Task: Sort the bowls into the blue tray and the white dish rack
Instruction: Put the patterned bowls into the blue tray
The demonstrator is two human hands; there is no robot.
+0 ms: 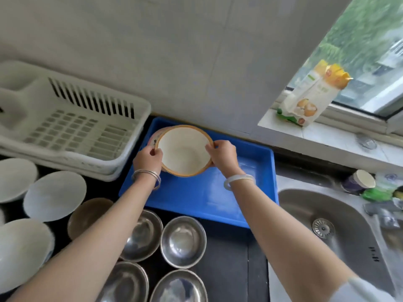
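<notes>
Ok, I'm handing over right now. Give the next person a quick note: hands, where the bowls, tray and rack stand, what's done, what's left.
Left hand and right hand both grip the rim of the orange-rimmed bowl, held over the back left corner of the blue tray; whether it touches the floor is unclear.
White dish rack, left of the tray, shows no bowls.
Done: nothing clearly placed yet; the tray's visible floor is otherwise bare.
Left: set this bowl down, then sort those on the counter: four steel bowls, one brownish bowl, at least three white bowls.
</notes>
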